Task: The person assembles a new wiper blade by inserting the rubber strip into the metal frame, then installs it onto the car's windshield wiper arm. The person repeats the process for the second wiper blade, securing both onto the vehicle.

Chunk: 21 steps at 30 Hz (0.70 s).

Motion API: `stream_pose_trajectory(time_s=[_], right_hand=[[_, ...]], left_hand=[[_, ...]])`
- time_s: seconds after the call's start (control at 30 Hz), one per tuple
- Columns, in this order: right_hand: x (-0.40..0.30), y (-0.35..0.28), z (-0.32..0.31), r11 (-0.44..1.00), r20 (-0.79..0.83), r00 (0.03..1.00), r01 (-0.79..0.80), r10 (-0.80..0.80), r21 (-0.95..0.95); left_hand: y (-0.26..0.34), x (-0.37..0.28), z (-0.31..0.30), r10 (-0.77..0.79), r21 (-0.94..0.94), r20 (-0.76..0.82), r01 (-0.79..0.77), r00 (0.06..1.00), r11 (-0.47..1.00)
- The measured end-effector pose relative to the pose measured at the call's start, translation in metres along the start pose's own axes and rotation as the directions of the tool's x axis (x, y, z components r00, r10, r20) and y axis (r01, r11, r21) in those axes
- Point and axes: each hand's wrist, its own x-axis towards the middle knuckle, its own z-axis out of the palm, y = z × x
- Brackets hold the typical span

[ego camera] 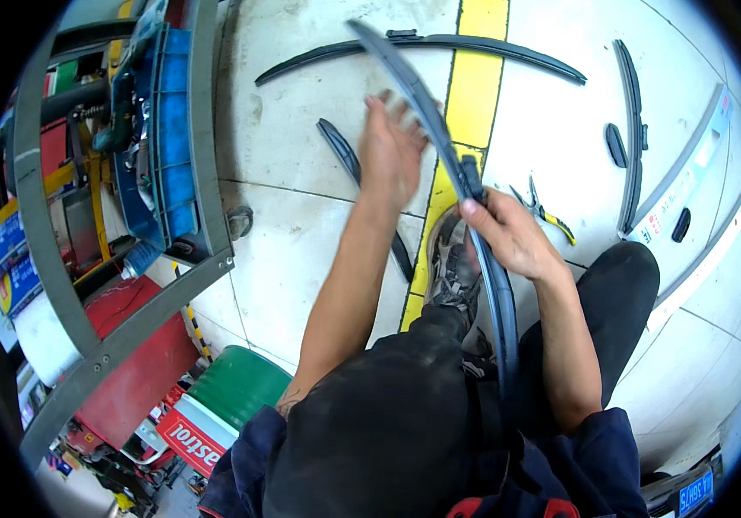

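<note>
A long black windshield wiper blade (423, 107) slants in front of me, its far end raised over the floor. My right hand (514, 232) grips it near the middle, with the thumb just below its connector (471, 178). My left hand (394, 152) is beside the upper part of the blade, its fingers apart and blurred; the blade hides some fingertips. Beyond it a second wiper blade (500, 46) lies across the yellow floor stripe (477, 97). Another blade (339, 147) lies on the tiles, partly covered by my left forearm. Pliers (542, 208) with yellow-and-black handles rest right of my shoe (451, 265).
At the right lie another wiper blade (633, 129), two small black plastic pieces, one of them a cap (616, 146), and long printed packaging sleeves (681, 175). A metal rack (212, 129) with a blue bin (173, 136) stands at left, near a green drum (241, 382).
</note>
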Motion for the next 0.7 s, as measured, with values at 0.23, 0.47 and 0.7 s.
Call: stream_pose_trajectory(time_s=[0.23,0.47,0.7], right_hand=[[-0.017,-0.015,0.031,0.998,0.012,0.998,-0.066,0.066,0.013],[-0.028,-0.014,0.033,0.981,0.046,0.999,-0.035,0.026,0.190],[-0.022,0.007,0.009,0.997,-0.311,0.948,0.072,-0.068,-0.001]], left_hand=[[0.043,0.036,0.007,0.150,-0.109,0.017,-0.147,0.989,0.983],[0.058,0.059,0.019,0.267,0.039,0.041,-0.269,0.963,0.962],[0.026,0.036,-0.088,0.543,0.967,-0.129,-0.015,0.830,0.253]])
